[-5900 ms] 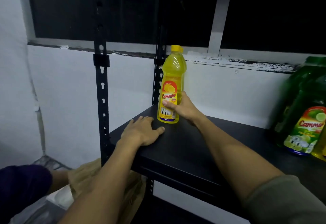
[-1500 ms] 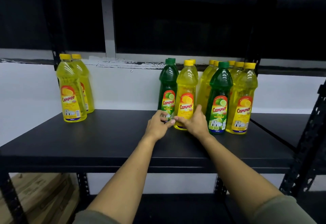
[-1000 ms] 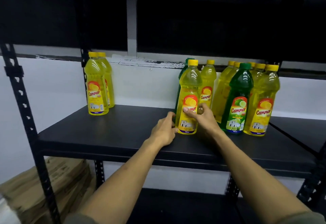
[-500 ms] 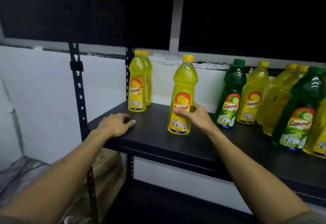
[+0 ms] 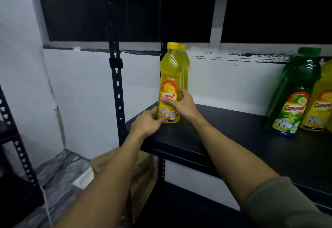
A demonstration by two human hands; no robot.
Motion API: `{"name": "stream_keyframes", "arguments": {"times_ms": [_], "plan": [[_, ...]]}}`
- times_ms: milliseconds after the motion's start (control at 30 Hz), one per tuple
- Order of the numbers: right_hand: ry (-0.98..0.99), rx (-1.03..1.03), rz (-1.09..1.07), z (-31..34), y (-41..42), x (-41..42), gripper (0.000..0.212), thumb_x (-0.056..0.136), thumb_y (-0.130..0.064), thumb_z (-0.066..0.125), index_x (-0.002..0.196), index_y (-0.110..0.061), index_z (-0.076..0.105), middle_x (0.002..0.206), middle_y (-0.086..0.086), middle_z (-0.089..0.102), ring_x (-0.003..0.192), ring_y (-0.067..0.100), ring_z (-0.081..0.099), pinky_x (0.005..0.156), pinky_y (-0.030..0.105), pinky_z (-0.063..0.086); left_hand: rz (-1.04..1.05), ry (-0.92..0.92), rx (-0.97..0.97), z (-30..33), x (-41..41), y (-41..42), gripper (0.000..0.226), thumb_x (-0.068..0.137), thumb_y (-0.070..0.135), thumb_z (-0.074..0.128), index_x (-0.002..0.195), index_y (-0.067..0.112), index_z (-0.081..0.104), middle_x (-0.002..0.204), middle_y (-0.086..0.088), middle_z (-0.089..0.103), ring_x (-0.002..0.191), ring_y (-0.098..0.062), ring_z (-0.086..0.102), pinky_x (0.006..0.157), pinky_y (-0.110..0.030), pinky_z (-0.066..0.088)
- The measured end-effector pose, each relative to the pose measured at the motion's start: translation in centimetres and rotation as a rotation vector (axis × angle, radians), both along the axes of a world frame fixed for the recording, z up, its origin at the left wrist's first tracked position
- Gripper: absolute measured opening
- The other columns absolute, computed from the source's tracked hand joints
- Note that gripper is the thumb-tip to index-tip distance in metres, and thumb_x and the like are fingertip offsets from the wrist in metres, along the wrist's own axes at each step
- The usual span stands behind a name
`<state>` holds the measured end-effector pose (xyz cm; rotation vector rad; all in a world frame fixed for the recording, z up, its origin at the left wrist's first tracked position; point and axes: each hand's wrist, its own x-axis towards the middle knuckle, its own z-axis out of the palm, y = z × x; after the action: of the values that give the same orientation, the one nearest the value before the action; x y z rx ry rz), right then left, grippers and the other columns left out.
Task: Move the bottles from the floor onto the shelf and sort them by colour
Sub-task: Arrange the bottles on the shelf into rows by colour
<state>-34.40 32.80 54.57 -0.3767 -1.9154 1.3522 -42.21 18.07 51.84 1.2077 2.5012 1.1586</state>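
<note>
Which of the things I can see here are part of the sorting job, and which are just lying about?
Part of the job:
- front yellow bottle, held by the right hand and touched low down by the left hand
- another yellow bottle behind it
- green bottle
- black shelf

Lying about:
- cardboard boxes under the shelf
- window

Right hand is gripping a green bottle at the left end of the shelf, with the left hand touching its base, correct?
Not quite. In the head view the bottle gripped by the right hand is a yellow bottle, not green. The rest holds: it stands at the left end of the shelf, and the left hand touches its base. The green bottle stands untouched farther right.
</note>
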Motion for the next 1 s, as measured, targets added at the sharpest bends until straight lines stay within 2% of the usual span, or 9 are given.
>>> {"name": "stream_keyframes", "arguments": {"times_ms": [100, 167, 333, 567, 800, 933, 1000], "plan": [[0.026, -0.037, -0.003, -0.2, -0.1, -1.3, 0.065, 0.076, -0.033, 0.087, 0.13, -0.02, 0.052, 0.115, -0.003, 0.068, 0.095, 0.007, 0.068, 0.074, 0.023, 0.058, 0.051, 0.132, -0.138, -0.3, 0.4, 0.6, 0.083, 0.081, 0.085, 0.046, 0.151, 0.042, 0.032, 0.14, 0.0, 0.061, 0.127, -0.031, 0.058, 0.103, -0.047, 0.047], [0.034, -0.049, -0.005, -0.3, 0.0, -1.7, 0.062, 0.078, -0.034, 0.085, 0.129, -0.021, 0.052, 0.112, -0.005, 0.067, 0.094, 0.007, 0.068, 0.069, 0.018, 0.055, 0.082, 0.195, -0.214, -0.4, 0.7, 0.9, 0.088, 0.086, 0.08, 0.047, 0.157, 0.034, 0.02, 0.144, -0.006, 0.057, 0.13, -0.033, 0.055, 0.108, -0.048, 0.041], [0.039, -0.078, -0.01, -0.9, 0.1, -2.1, 0.061, 0.08, -0.036, 0.083, 0.131, -0.017, 0.055, 0.116, 0.0, 0.069, 0.096, 0.01, 0.069, 0.07, 0.019, 0.056, 0.077, 0.196, -0.26, -0.7, 0.1, 1.2, 0.098, 0.084, 0.084, 0.041, 0.161, 0.034, 0.007, 0.154, -0.01, 0.047, 0.141, -0.032, 0.045, 0.117, -0.051, 0.034], [0.031, -0.077, 0.006, -1.2, 0.4, -2.3, 0.06, 0.082, -0.039, 0.081, 0.131, -0.018, 0.053, 0.118, 0.001, 0.068, 0.104, 0.018, 0.069, 0.077, 0.024, 0.057, 0.068, 0.207, -0.254, -0.8, 0.1, 1.2, 0.099, 0.084, 0.085, 0.041, 0.161, 0.034, 0.005, 0.156, -0.009, 0.046, 0.143, -0.031, 0.043, 0.118, -0.051, 0.034], [0.03, 0.005, -0.052, -1.6, 0.6, -2.2, 0.059, 0.08, -0.045, 0.081, 0.129, -0.022, 0.056, 0.111, -0.008, 0.067, 0.091, 0.003, 0.067, 0.07, 0.017, 0.055, 0.079, 0.217, -0.249, -0.8, 0.1, 1.2, 0.099, 0.085, 0.084, 0.041, 0.162, 0.032, 0.006, 0.154, -0.008, 0.048, 0.141, -0.03, 0.046, 0.117, -0.05, 0.035], [0.035, 0.015, -0.061, -1.8, 0.6, -2.1, 0.051, 0.079, -0.045, 0.082, 0.119, -0.026, 0.057, 0.111, -0.006, 0.068, 0.094, 0.007, 0.069, 0.076, 0.022, 0.057, 0.085, 0.232, -0.224, -0.8, 0.3, 1.0, 0.095, 0.086, 0.082, 0.043, 0.161, 0.032, 0.012, 0.148, -0.007, 0.054, 0.135, -0.03, 0.052, 0.112, -0.049, 0.04], [0.009, 0.031, -0.07, -2.1, 0.7, -1.7, 0.062, 0.075, -0.051, 0.083, 0.124, -0.021, 0.059, 0.12, -0.001, 0.068, 0.102, 0.013, 0.07, 0.083, 0.029, 0.06, 0.108, 0.233, -0.204, -0.6, 0.5, 0.8, 0.093, 0.085, 0.081, 0.047, 0.159, 0.033, 0.017, 0.143, -0.005, 0.058, 0.13, -0.031, 0.056, 0.106, -0.048, 0.045]]}}
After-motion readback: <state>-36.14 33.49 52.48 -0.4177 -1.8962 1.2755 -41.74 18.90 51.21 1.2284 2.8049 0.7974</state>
